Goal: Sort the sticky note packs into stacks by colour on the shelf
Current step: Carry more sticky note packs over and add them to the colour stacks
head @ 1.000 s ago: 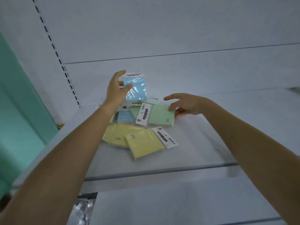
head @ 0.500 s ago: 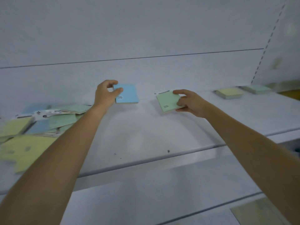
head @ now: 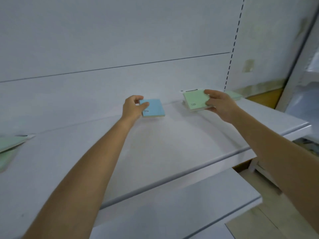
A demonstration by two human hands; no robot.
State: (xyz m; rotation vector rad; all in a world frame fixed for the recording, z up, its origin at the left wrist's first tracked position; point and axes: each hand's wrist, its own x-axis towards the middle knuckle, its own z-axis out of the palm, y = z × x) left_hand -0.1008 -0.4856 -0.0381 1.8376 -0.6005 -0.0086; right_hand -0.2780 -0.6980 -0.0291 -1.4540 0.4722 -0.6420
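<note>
Edges suit these light, stiff packs, I reckon: my left hand (head: 133, 107) pinches the blue pack (head: 154, 108), right hand (head: 219, 104) grips the green pack (head: 195, 99).

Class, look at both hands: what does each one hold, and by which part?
The left hand pinches the blue pack by its left edge. The right hand grips the green pack by its right edge.

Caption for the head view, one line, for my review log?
Left hand holds a blue pack, right hand a green pack, both over the white shelf.
</note>
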